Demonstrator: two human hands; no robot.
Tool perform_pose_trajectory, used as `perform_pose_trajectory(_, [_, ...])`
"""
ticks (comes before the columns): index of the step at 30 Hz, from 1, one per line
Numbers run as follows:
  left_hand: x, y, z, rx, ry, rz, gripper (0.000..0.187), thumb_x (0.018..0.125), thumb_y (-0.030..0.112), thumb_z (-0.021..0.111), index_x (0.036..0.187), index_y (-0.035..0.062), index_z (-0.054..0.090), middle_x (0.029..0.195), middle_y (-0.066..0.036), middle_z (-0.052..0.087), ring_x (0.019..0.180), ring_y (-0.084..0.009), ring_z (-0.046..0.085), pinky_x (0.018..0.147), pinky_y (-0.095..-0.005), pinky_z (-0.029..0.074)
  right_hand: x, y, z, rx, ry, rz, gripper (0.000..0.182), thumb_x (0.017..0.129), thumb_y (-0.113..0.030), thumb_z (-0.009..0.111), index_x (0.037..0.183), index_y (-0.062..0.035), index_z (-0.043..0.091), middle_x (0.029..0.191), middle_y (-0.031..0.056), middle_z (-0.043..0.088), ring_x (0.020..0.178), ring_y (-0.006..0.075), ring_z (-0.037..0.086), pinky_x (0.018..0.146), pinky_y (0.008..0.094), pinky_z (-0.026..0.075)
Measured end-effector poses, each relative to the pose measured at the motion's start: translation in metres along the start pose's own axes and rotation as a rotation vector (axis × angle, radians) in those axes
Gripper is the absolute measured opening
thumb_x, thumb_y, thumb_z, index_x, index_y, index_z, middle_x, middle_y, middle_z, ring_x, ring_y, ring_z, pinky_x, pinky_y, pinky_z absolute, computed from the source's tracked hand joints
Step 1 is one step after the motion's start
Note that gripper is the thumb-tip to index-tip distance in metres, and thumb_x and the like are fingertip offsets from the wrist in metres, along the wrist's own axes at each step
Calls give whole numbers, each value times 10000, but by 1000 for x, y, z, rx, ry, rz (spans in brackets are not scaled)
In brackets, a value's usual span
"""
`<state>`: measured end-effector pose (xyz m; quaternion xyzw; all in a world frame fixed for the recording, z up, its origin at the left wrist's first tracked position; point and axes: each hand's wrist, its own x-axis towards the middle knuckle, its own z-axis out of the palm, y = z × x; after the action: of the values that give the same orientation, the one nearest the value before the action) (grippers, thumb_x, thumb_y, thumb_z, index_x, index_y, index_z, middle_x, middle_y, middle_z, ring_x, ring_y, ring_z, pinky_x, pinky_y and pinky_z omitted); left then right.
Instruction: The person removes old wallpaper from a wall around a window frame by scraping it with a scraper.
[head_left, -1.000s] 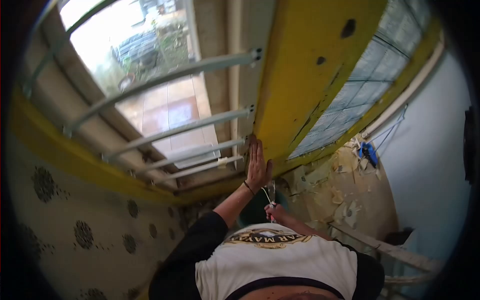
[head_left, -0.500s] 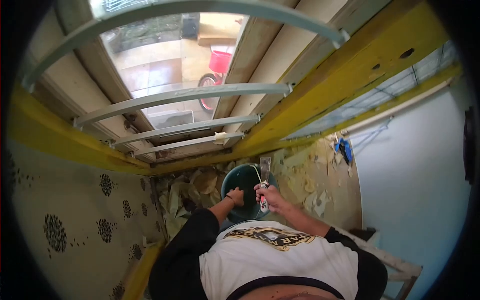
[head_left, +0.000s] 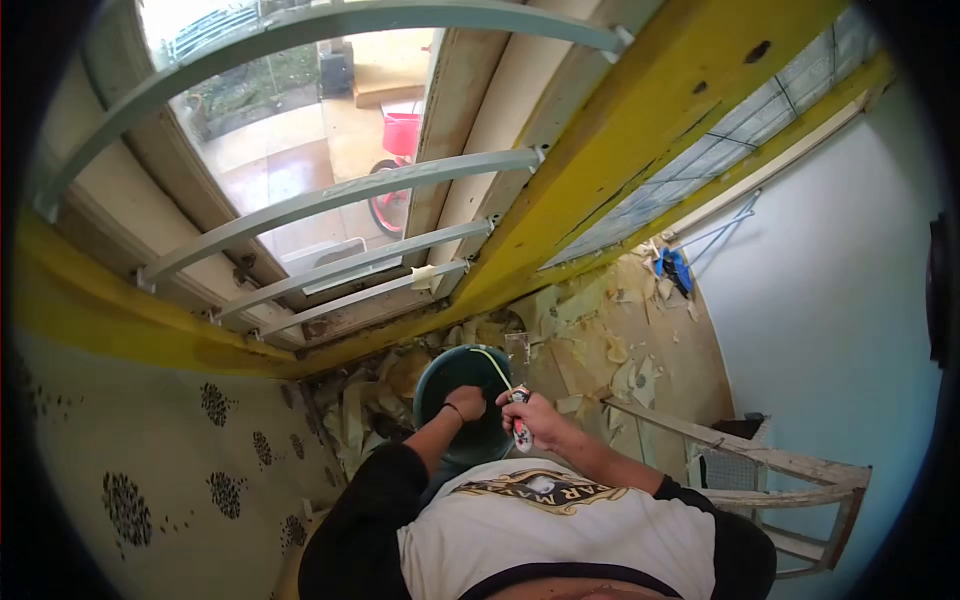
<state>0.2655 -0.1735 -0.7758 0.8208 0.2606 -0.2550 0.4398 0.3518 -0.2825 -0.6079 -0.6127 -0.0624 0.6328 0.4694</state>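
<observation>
Floor (head_left: 585, 378), tan, littered with torn pale scraps (head_left: 645, 375); crumpled pile (head_left: 355, 405) thicker left of the bucket, along the wall base; dark green bucket (head_left: 418, 395) upright amid scraps; blue object (head_left: 673, 270) by the pale wall, scraps beside it; worn ladder (head_left: 780, 458) at right, feet contact unclear

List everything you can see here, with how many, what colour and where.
Bucket: one, green, below the window
Scraper: one, red-and-white handle, in right hand
Bars: four, pale grey, across window
Frame: one, yellow, around window
Scraps: many, cream, on floor
Ladder: one, whitish, lower right
Brush-like tool: one, blue, by pale blue wall
Spotted wall: one, beige and black, left
Wheeled thing: one, red, outside
Hands: two; left in bucket
</observation>
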Motion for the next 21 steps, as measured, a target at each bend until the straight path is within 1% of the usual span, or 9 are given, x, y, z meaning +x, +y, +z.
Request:
perform_pose_trajectory(1, [-11, -5, 7, 4, 16, -18, 356, 832, 217, 534, 1120, 58, 669, 1166, -236, 627, 1087, -345, 614, 940, -454, 465, 2, 7, -2, -1, -19, 20, 161, 865, -34, 564, 1025, -16, 551, 714, 50, 561, 609, 151, 581, 552, 308, 497])
perform_pose_trajectory(3, [-34, -22, 25, 202, 634, 203, 245, 796, 194, 567, 903, 13, 693, 904, -237, 677, 871, -396, 657, 828, -475, 511, 8, 15, -7, -2, -76, 64, 159, 856, -44, 579, 1013, -29, 563, 709, 49, 565, 603, 153, 587, 541, 305, 498])
perform_pose_trajectory(4, [-45, -18, 13, 209, 656, 178, 245, 796, 194, 567, 903, 13, 693, 904, -237, 677, 871, -396, 657, 828, -475, 511, 11, 18, -9, -16, -86, 77, 164, 843, -59, 583, 1006, -47, 568, 702, 44, 567, 596, 153, 583, 528, 305, 485])
perform_pose_trajectory(6, [-86, 2, -37, 19, 348, 171, 201, 789, 181, 615, 831, -15, 637, 792, -228, 643, 769, -420, 619, 737, -475, 505, 18, 25, -17, -13, -107, 88, 164, 823, -76, 590, 987, -64, 575, 693, 38, 569, 586, 160, 579, 509, 313, 473])
perform_pose_trajectory(9, [-115, 70, -122, -195, 871, 508, 277, 861, 103, 540, 1106, -18, 588, 1037, -265, 623, 970, -399, 614, 829, -435, 512, 20, 24, -26, -6, -182, 64, 159, 818, -67, 586, 977, -69, 573, 687, 36, 560, 587, 169, 582, 500, 318, 470])
perform_pose_trajectory(12, [-114, 163, -191, -288, 1443, 653, 638, 889, 166, 576, 1417, -61, 300, 1409, -280, 385, 1319, -418, 363, 1099, -457, 298, 10, 25, -31, 13, -190, 92, 144, 809, -50, 573, 951, -71, 561, 672, 42, 545, 573, 176, 580, 490, 324, 468])
perform_pose_trajectory(16, [-50, 205, -217, -140, 1677, 548, 753, 879, 160, 581, 1473, -39, 162, 1462, -277, 278, 1369, -430, 254, 1141, -458, 215, 15, 29, -57, -11, -149, 31, 144, 828, -53, 578, 969, -61, 549, 678, 53, 547, 573, 183, 580, 502, 353, 490])
perform_pose_trajectory(18, [-63, 223, -227, -239, 1502, 315, 766, 862, 195, 582, 1457, -72, 180, 1462, -328, 245, 1364, -478, 237, 1128, -529, 207, 13, 17, -73, 17, -126, 6, 153, 842, -48, 582, 991, -56, 547, 687, 58, 551, 581, 190, 585, 522, 381, 512])
perform_pose_trajectory(21, [-141, 276, -277, -52, 1837, 678, 768, 854, 162, 560, 1453, -93, 152, 1473, -327, 220, 1369, -469, 236, 1140, -515, 203, 3, 11, -87, 94, -99, 18, 146, 853, -34, 575, 992, -68, 546, 691, 62, 560, 601, 197, 591, 543, 396, 517])
